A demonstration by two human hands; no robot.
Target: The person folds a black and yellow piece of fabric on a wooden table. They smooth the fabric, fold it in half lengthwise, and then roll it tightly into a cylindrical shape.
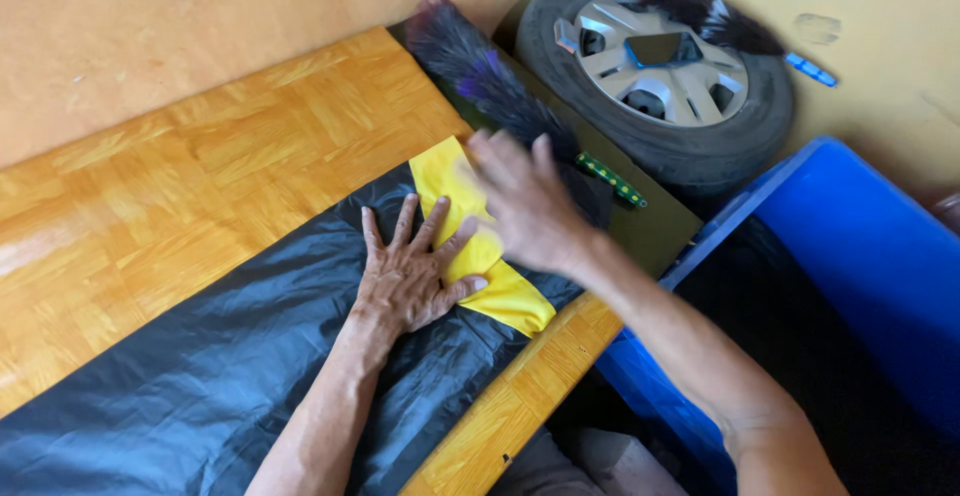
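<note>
A black plastic bag (200,376) lies spread flat along a wooden parquet tabletop (200,166). A yellow band (510,296) runs across its far end. My left hand (410,271) presses flat on the bag, fingers spread, thumb resting on the yellow band. My right hand (525,201) hovers blurred over the upper part of the yellow band, fingers apart and holding nothing.
A dark feather duster (480,76) with a green handle lies past the bag's end on a dark board. A car wheel (660,66) leans against the orange wall with a second duster (710,6) on it. A blue bin (860,256) stands at the right.
</note>
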